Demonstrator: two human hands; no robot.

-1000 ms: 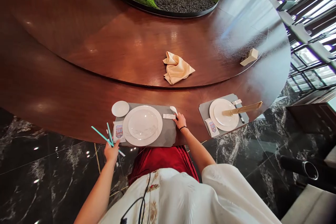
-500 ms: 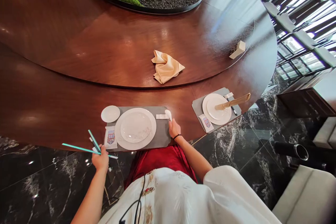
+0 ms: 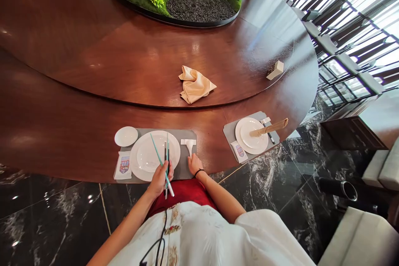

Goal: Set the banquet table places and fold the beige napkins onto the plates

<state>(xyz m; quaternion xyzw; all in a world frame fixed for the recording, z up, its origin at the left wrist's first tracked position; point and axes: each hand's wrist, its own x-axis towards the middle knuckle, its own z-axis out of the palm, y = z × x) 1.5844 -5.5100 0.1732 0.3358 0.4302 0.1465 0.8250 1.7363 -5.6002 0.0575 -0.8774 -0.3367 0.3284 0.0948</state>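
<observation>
My left hand [image 3: 159, 179] is closed around several chopsticks [image 3: 157, 148], teal and black with pale ends, held over the near edge of a white plate [image 3: 134, 160]. A smaller white plate [image 3: 148, 160] lies on that plate. My right hand [image 3: 195, 164] grips the handle of a white spoon [image 3: 190, 145]. The spoon's bowl is at a white chopstick rest [image 3: 183, 141] on the right part of the grey placemat [image 3: 187, 170]. At the placemat's left end are a small white dish [image 3: 126, 136] and a printed white packet [image 3: 123, 166].
On the right is another setting with plates [image 3: 241, 133], a packet [image 3: 239, 151] and a folded tan napkin [image 3: 269, 127]. A gold napkin [image 3: 196, 85] lies on the turntable [image 3: 140, 66], near a small block-shaped stand [image 3: 275, 70]. A planted centrepiece [image 3: 199, 4] sits farther back.
My left hand has swung right with the chopsticks, from beside the packet to in front of the plate. My right hand has brought the spoon from the placemat's right edge onto the chopstick rest.
</observation>
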